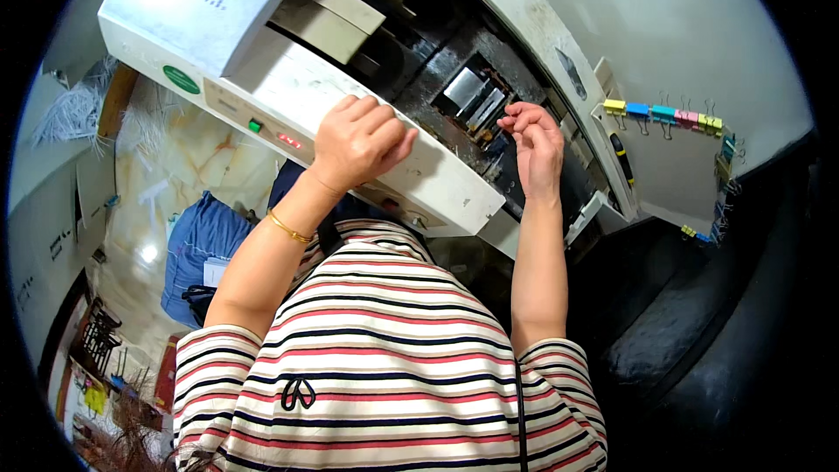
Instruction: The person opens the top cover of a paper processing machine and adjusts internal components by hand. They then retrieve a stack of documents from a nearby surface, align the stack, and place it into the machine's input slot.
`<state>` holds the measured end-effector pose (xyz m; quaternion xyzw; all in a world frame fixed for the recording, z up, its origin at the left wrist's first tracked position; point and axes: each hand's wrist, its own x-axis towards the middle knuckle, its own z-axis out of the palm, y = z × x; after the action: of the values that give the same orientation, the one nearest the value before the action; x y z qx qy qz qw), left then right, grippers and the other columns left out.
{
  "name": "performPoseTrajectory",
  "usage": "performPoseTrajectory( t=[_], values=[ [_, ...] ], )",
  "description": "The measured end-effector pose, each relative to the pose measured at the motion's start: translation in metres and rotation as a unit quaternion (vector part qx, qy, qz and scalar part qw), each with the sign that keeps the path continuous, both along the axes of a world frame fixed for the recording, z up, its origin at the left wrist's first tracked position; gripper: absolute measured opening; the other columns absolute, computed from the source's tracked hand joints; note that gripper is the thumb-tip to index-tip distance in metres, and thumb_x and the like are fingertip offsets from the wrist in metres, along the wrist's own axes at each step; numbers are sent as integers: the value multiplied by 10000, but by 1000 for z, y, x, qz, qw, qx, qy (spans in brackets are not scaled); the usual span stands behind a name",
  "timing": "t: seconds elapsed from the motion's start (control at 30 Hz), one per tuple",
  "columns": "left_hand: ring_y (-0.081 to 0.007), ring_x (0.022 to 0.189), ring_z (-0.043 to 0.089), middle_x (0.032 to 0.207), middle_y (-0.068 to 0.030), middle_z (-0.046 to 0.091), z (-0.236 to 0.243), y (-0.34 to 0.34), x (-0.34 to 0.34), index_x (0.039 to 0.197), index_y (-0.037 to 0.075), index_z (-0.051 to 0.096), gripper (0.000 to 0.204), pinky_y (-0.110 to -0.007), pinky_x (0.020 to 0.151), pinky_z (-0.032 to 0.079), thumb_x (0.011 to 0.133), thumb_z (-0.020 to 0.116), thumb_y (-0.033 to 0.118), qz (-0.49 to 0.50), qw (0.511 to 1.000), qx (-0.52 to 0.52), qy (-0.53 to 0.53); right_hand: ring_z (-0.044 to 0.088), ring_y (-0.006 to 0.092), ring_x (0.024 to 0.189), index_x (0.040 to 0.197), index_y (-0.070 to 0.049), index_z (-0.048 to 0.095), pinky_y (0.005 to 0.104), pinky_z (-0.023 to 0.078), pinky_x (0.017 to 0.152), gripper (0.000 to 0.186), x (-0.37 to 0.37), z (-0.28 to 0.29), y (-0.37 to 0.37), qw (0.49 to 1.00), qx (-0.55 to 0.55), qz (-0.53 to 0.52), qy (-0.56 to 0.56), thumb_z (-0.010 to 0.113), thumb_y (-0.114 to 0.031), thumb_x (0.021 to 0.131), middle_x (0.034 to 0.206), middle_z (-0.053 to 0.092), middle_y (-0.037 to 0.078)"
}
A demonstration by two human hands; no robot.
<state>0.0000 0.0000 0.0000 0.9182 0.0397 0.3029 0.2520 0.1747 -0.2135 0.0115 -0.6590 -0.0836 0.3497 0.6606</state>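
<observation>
A large white machine with an uncovered bay stands in front of me. My left hand is curled into a loose fist over its front casing, back of the hand up. The palm is hidden, so I cannot tell whether anything is in it. Over the right part of the bay is my right hand, its fingers bent toward the thumb; whatever may be pinched there is too small to make out. Beside those fingertips lie shiny metal blocks in a dark, dirty recess. Cream bars cross the bay farther left.
A green switch and a red lit display are on the machine's front. To the right, coloured binder clips line a panel's edge, near a yellow-and-black cutter. A blue bag and paper shreds lie at left.
</observation>
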Motion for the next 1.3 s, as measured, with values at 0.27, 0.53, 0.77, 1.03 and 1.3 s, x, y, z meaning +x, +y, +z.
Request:
performPoseTrajectory(
  t=[0.27,0.53,0.77,1.03,1.3],
  values=[
    [-190,571,461,593,-19,428,2,14,-8,558,119,403,337,-304,519,371,670,721,137,-26,998,-38,-45,565,99,714,953,3,651,249,490,679,182,7,-19,57,960,-233,50,-150,541,-136,911,881,604,37],
    [-178,585,476,603,-12,444,0,15,-9,561,124,422,333,-298,533,387,680,731,158,-36,997,-44,-54,654,140,695,914,24,668,261,541,647,148,11,-25,64,936,-297,-8,-187,703,-46,788,801,684,95],
    [-171,592,489,607,-10,459,0,17,-9,572,121,449,310,-295,544,388,690,732,169,-54,996,-49,-58,656,148,723,938,36,659,262,536,616,144,5,-27,68,950,-268,-68,-148,652,-67,838,884,681,129],
    [-168,585,483,604,-4,461,1,19,-10,579,130,470,289,-294,539,380,695,731,174,-63,995,-45,-55,656,190,676,922,-16,699,303,516,644,169,6,-14,71,773,-454,67,-438,695,-130,797,860,687,129],
    [-161,607,494,592,7,471,-2,19,-10,585,136,498,260,-287,558,387,716,712,203,-60,996,-39,-58,670,254,756,955,-78,717,338,517,704,166,11,-29,61,855,-400,13,-331,661,-78,798,867,675,154]
  ],
)
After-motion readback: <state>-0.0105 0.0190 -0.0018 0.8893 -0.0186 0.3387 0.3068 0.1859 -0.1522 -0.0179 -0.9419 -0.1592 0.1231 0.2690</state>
